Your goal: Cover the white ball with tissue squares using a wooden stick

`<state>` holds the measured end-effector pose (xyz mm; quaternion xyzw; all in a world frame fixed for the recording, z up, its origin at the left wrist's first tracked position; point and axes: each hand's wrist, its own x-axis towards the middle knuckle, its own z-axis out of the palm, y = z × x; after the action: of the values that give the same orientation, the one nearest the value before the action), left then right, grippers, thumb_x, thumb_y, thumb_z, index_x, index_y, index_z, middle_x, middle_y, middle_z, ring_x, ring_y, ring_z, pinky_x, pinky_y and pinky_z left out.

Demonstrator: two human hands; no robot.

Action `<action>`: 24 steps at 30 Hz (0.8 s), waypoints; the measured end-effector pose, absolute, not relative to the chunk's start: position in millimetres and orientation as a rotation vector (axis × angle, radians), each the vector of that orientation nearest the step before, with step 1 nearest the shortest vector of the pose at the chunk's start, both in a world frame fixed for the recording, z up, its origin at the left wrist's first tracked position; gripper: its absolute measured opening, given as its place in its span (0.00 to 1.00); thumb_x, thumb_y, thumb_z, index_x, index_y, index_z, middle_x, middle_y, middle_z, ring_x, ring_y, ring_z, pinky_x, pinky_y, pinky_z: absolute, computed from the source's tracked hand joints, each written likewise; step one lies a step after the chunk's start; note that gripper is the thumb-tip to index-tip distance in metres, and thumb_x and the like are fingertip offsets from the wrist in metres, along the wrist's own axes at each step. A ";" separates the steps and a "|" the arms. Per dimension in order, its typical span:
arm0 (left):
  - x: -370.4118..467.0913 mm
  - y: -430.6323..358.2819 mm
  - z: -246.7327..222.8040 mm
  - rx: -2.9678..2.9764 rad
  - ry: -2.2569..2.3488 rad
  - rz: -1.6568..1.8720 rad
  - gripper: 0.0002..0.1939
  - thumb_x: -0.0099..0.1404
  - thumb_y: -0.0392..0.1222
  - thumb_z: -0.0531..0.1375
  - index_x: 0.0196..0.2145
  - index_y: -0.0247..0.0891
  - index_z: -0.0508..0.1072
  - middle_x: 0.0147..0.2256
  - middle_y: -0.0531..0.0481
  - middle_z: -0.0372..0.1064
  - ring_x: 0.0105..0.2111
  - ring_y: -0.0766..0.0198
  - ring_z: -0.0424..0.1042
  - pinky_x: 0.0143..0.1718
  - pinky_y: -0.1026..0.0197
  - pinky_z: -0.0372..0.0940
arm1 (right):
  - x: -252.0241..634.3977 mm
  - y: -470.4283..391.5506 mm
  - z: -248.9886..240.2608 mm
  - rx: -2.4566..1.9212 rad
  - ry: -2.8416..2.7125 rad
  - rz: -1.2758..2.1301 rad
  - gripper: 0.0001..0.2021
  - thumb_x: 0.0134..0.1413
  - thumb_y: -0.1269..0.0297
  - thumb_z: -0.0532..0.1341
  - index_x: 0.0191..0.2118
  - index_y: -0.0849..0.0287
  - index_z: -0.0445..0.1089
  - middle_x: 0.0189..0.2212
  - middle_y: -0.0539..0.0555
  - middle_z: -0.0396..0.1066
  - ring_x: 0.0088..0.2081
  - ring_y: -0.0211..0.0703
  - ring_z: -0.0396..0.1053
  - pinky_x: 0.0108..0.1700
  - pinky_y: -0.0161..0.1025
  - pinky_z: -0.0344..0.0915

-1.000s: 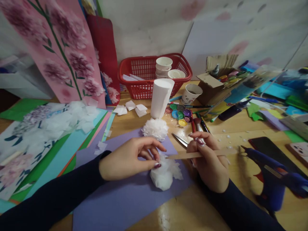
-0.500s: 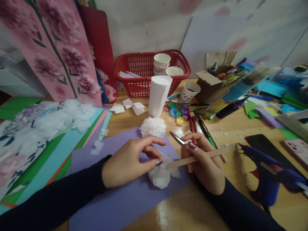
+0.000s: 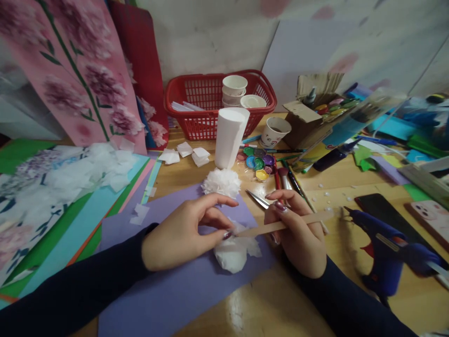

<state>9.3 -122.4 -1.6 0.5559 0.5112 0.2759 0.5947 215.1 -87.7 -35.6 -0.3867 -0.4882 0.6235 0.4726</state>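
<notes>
White tissue bundle (image 3: 230, 257) at fingertips (image 3: 227, 235) of left hand (image 3: 184, 234), atop purple paper (image 3: 164, 295)

Head-worn view, facing forward and down, close above both hands (image 3: 184, 234)

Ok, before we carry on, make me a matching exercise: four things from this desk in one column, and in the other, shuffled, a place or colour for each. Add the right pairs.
1. Wooden stick
2. Glue gun
3. Stack of paper cups
4. Purple paper

A. Inside the red basket
B. Spread flat below the left hand
C. Blue, to the right of the right hand
D. Held in the right hand

Pairs: 1-D, 2-C, 3-A, 4-B
</notes>
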 end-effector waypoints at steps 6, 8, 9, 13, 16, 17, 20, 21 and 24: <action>10.6 -123.0 -3.1 1.238 1.163 0.691 0.23 0.58 0.33 0.60 0.52 0.37 0.62 0.36 0.51 0.75 0.41 0.64 0.75 0.49 0.58 0.65 | 215.7 -85.0 -30.5 -0.998 -1.115 1.415 0.04 0.55 0.63 0.58 0.37 0.55 0.64 0.10 0.41 0.56 0.12 0.34 0.52 0.15 0.32 0.48; 12.3 -123.5 -4.0 1.225 1.174 0.706 0.24 0.58 0.33 0.61 0.52 0.37 0.61 0.38 0.50 0.74 0.41 0.64 0.74 0.47 0.58 0.67 | 216.0 -86.0 -31.3 -0.970 -1.145 1.456 0.04 0.57 0.63 0.57 0.38 0.56 0.64 0.11 0.42 0.58 0.12 0.33 0.53 0.15 0.31 0.48; 13.2 -123.6 -4.7 1.216 1.180 0.709 0.25 0.58 0.33 0.60 0.52 0.37 0.61 0.39 0.50 0.73 0.41 0.63 0.74 0.46 0.59 0.67 | 216.2 -86.9 -32.1 -0.953 -1.163 1.474 0.04 0.58 0.63 0.57 0.38 0.56 0.64 0.11 0.42 0.58 0.12 0.33 0.53 0.16 0.31 0.48; 16.4 -123.8 -6.7 1.201 1.200 0.684 0.24 0.58 0.33 0.60 0.52 0.37 0.61 0.38 0.50 0.73 0.40 0.63 0.74 0.43 0.60 0.68 | 217.0 -91.5 -35.9 -0.916 -1.203 1.525 0.04 0.61 0.63 0.56 0.40 0.55 0.64 0.13 0.42 0.60 0.14 0.32 0.55 0.17 0.31 0.51; 17.0 -124.0 -6.3 1.179 1.199 0.670 0.23 0.59 0.34 0.59 0.52 0.37 0.61 0.36 0.51 0.73 0.39 0.64 0.74 0.42 0.61 0.68 | 217.5 -93.1 -37.8 -0.912 -1.216 1.532 0.04 0.62 0.63 0.55 0.41 0.55 0.64 0.14 0.42 0.61 0.14 0.32 0.56 0.17 0.31 0.51; 16.9 -124.1 -5.9 1.172 1.190 0.672 0.23 0.59 0.34 0.59 0.52 0.37 0.61 0.36 0.51 0.73 0.39 0.64 0.74 0.42 0.61 0.68 | 217.5 -93.1 -38.2 -0.913 -1.218 1.526 0.04 0.63 0.63 0.55 0.41 0.55 0.64 0.14 0.42 0.61 0.14 0.32 0.56 0.17 0.31 0.51; 16.5 -125.1 -4.6 1.170 1.168 0.681 0.21 0.61 0.35 0.57 0.52 0.38 0.61 0.37 0.50 0.73 0.40 0.65 0.74 0.43 0.61 0.68 | 216.9 -92.2 -38.1 -0.912 -1.226 1.492 0.04 0.63 0.64 0.54 0.41 0.55 0.64 0.14 0.42 0.61 0.15 0.32 0.57 0.18 0.31 0.51; 16.5 -125.4 -4.4 1.177 1.170 0.683 0.21 0.61 0.36 0.58 0.52 0.38 0.61 0.38 0.50 0.73 0.40 0.64 0.74 0.43 0.61 0.68 | 216.5 -91.9 -37.7 -0.910 -1.229 1.480 0.04 0.63 0.64 0.54 0.40 0.55 0.64 0.14 0.42 0.61 0.15 0.32 0.57 0.18 0.31 0.51; 16.3 -125.5 -4.6 1.193 1.192 0.683 0.23 0.60 0.37 0.61 0.52 0.38 0.62 0.37 0.50 0.73 0.40 0.63 0.74 0.43 0.60 0.68 | 215.2 -91.0 -35.5 -0.908 -1.236 1.454 0.03 0.62 0.64 0.55 0.39 0.55 0.65 0.14 0.43 0.62 0.14 0.32 0.57 0.17 0.31 0.51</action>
<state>16.3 -125.5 -4.6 0.5176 0.5173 0.2962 0.6138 215.2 -91.0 -35.5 -0.3742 -0.5091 0.5991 0.4918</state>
